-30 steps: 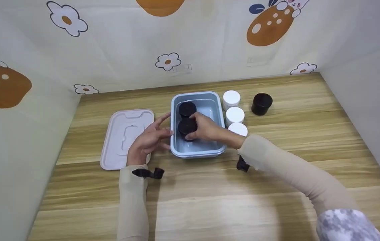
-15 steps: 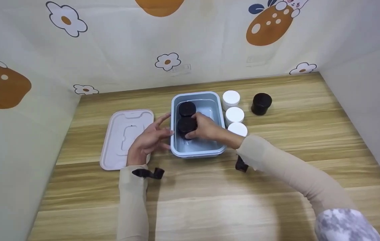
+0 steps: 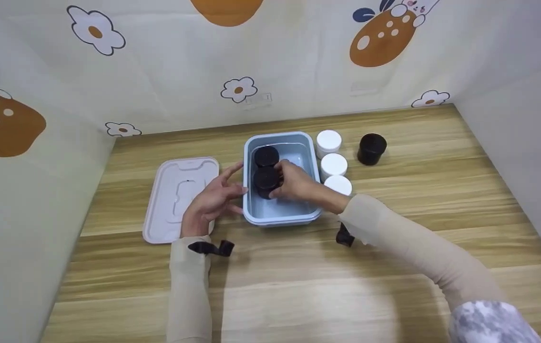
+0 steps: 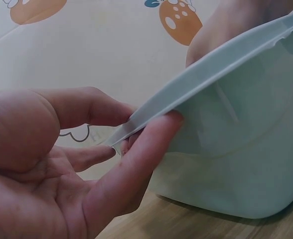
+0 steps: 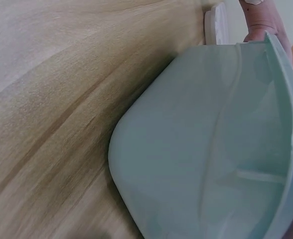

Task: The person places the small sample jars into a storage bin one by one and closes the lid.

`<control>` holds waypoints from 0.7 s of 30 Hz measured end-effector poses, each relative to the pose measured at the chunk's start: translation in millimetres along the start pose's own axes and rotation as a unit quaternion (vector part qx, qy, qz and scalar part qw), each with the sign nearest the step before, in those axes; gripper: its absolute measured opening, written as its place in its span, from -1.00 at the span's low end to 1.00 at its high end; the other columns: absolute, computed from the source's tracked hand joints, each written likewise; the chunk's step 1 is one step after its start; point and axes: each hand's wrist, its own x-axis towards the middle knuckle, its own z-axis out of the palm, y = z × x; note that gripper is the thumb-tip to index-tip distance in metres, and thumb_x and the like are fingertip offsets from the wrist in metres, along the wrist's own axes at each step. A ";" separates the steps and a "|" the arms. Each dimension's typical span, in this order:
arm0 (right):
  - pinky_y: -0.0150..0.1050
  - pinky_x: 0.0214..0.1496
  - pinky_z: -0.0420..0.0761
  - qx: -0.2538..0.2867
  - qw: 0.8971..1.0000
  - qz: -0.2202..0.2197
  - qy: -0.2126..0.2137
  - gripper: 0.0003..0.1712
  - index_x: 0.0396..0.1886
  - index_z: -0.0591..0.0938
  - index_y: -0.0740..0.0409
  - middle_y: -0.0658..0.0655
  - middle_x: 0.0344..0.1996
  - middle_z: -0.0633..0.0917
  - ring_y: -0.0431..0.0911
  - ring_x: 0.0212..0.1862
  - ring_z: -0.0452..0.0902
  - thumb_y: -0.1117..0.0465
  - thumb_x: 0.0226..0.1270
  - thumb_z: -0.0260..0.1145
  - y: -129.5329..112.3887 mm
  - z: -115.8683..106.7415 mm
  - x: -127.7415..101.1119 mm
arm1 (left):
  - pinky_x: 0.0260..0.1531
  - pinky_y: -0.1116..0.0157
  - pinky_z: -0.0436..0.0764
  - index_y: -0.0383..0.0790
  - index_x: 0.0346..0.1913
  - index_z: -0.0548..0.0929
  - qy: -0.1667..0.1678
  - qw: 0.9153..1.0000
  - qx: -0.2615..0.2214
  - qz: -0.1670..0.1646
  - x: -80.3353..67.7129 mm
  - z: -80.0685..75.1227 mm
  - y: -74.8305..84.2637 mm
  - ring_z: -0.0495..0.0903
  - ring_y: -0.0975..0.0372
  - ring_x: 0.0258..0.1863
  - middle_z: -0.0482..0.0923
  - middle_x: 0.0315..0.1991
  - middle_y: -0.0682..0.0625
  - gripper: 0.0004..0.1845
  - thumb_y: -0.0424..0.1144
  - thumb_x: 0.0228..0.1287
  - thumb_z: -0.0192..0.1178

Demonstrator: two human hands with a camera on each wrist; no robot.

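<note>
A light blue plastic box (image 3: 282, 220) stands on the table in the head view. My left hand (image 3: 210, 197) pinches its left rim, with thumb and fingers on either side of the edge in the left wrist view. Inside the box, my right hand (image 3: 296, 183) grips a black jar (image 3: 266, 178) between thumb and fingers. Right behind that jar, along the left wall, sits a second black jar (image 3: 267, 156). The right wrist view shows only the outside of the box wall (image 5: 171, 139), which hides the held jar.
Three white jars (image 3: 334, 165) stand in a row beside the right wall of the box. Farther right is another black jar (image 3: 372, 148). A pale lid (image 3: 160, 214) lies on the table (image 3: 275, 286) to the left, partly under the left hand. Patterned cloth walls (image 3: 165, 62) enclose the table.
The black jar in my right hand has shifted slightly toward the back, closer to the other black jar. My left hand has stayed at the box's rim.
</note>
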 end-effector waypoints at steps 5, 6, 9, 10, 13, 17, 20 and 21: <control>-0.04 0.38 0.55 0.028 1.000 0.006 -0.006 -0.18 0.29 0.36 0.44 0.42 0.16 0.58 0.20 0.23 0.54 0.35 0.05 0.54 -4.2 -9.7 -5.6 | -0.61 0.30 0.76 0.02 0.60 0.03 0.002 1.000 -0.001 0.000 -2.0 -0.2 0.7 0.62 0.23 -0.19 0.58 -0.45 0.04 -0.14 -0.53 0.34 0.10; -0.05 0.39 0.55 0.033 0.999 0.007 -0.007 -0.17 0.30 0.35 0.44 0.41 0.18 0.57 0.20 0.24 0.54 0.35 0.06 0.53 -5.6 -11.9 -7.2 | -0.61 0.30 0.76 0.02 0.60 0.04 0.003 1.000 -0.002 0.000 -2.2 -0.2 0.9 0.62 0.23 -0.19 0.58 -0.44 0.03 -0.14 -0.53 0.34 0.10; -0.06 0.42 0.54 0.054 0.998 0.015 -0.012 -0.15 0.35 0.32 0.41 0.39 0.22 0.55 0.19 0.29 0.52 0.34 0.09 0.51 -9.9 -19.1 -12.6 | -0.61 0.30 0.76 0.02 0.60 0.04 0.004 1.000 -0.001 0.000 -2.4 -0.1 1.9 0.61 0.22 -0.17 0.59 -0.39 0.01 -0.15 -0.53 0.34 0.08; -0.06 0.43 0.54 0.059 0.998 0.017 -0.013 -0.14 0.37 0.31 0.40 0.37 0.24 0.54 0.18 0.31 0.50 0.33 0.10 0.51 -11.1 -21.6 -14.6 | -0.60 0.29 0.76 0.02 0.60 0.03 0.005 1.000 0.000 0.000 -2.2 0.0 2.1 0.61 0.21 -0.15 0.60 -0.37 0.01 -0.15 -0.53 0.34 0.08; -0.05 0.46 0.50 0.077 0.997 0.018 -0.011 -0.15 0.39 0.32 0.35 0.34 0.27 0.53 0.16 0.35 0.47 0.33 0.13 0.49 -11.7 -29.7 -20.3 | -0.60 0.30 0.76 0.04 0.59 0.05 0.009 1.000 0.004 -0.003 -0.9 0.0 2.3 0.59 0.21 -0.14 0.57 -0.38 0.01 -0.15 -0.52 0.34 0.08; 0.00 0.47 0.48 0.103 0.995 0.003 0.002 -0.23 0.35 0.39 0.36 0.36 0.27 0.54 0.16 0.34 0.47 0.34 0.15 0.49 -6.9 -42.0 -27.3 | -0.59 0.28 0.76 0.04 0.60 0.05 0.003 1.000 0.004 -0.002 0.4 0.5 1.6 0.59 0.22 -0.16 0.51 -0.44 0.03 -0.15 -0.53 0.34 0.08; 0.00 0.43 0.54 0.131 0.991 -0.008 0.011 -0.28 0.32 0.42 0.37 0.38 0.24 0.55 0.17 0.32 0.50 0.35 0.17 0.47 -2.0 -53.0 -32.4 | -0.59 0.27 0.77 0.04 0.59 0.05 -0.001 1.000 -0.001 0.000 -0.1 1.4 1.5 0.59 0.23 -0.18 0.51 -0.47 0.04 -0.15 -0.53 0.34 0.08; -0.03 0.40 0.57 0.144 0.990 -0.008 0.013 -0.30 0.32 0.42 0.36 0.37 0.24 0.56 0.17 0.31 0.50 0.35 0.18 0.46 -0.4 -57.3 -34.1 | -0.60 0.28 0.77 0.03 0.60 0.04 -0.002 1.000 -0.001 0.002 -0.4 1.4 1.8 0.60 0.22 -0.18 0.52 -0.48 0.04 -0.15 -0.53 0.34 0.09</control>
